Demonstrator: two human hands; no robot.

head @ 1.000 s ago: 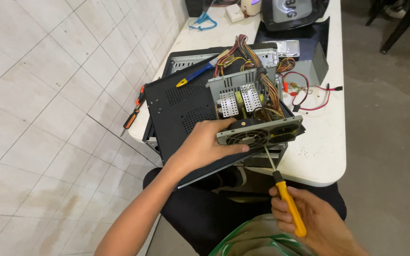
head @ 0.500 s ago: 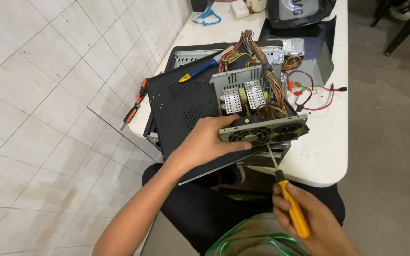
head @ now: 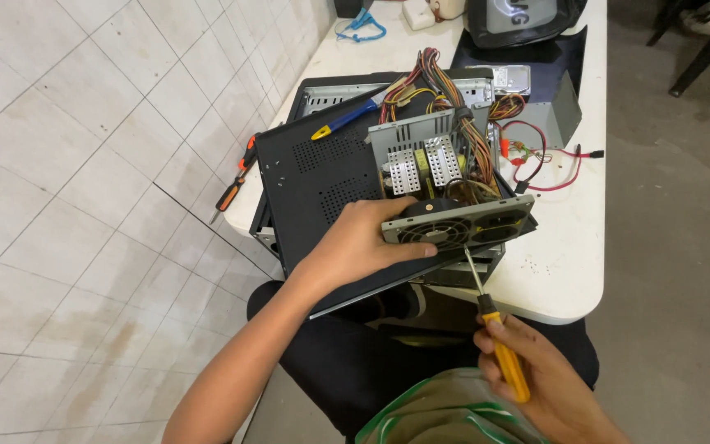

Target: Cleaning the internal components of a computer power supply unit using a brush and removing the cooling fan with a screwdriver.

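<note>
Your left hand (head: 363, 242) steadies the grey metal power supply box (head: 454, 193) while your right hand (head: 536, 378) grips the yellow-handled screwdriver (head: 491, 325), its shaft pointing up at the box's underside.

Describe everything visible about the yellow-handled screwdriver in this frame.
The screwdriver has a translucent yellow-orange handle, a black collar and a thin bare metal shaft. The right hand grips the handle low in the picture, shaft slanting up and slightly left. Its tip meets the lower edge of the grey metal power supply, just below the fan grille, which the left hand steadies. The tip itself is too small to tell its type.
</note>
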